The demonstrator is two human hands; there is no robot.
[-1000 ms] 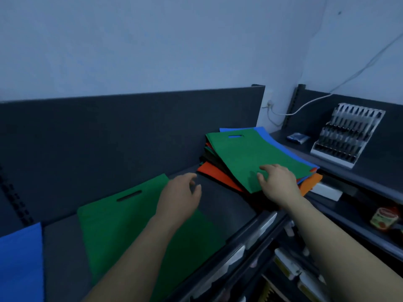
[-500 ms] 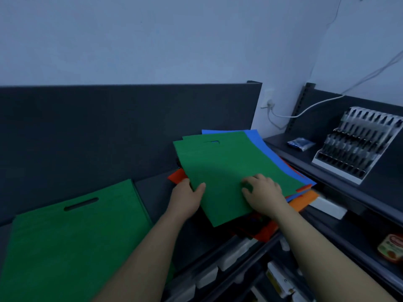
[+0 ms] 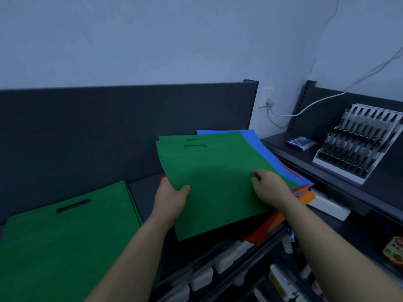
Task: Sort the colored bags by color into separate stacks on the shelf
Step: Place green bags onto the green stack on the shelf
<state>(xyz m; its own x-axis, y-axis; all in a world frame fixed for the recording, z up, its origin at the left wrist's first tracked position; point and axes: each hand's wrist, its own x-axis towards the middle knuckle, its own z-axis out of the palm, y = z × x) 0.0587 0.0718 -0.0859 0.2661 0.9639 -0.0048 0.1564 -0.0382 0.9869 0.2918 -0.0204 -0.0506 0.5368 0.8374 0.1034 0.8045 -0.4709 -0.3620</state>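
A dark shelf (image 3: 145, 188) below a pale wall (image 3: 152, 40). A green bag (image 3: 213, 182) atop the mixed pile (image 3: 257, 144) is gripped at its edge by the left hand (image 3: 172, 199); the right hand (image 3: 270, 188) curls on it, pinch unclear. The pick-up seems in hand; next it must be carried left onto the green stack (image 3: 65, 247). No writing is legible.

Both hands (image 3: 171, 198) (image 3: 270, 187) grip the top green bag (image 3: 218, 171).

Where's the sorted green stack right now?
Head view, lower left: the green stack lies flat on the shelf, just left of the left hand, which with the right hand holds the top green bag over the mixed pile.
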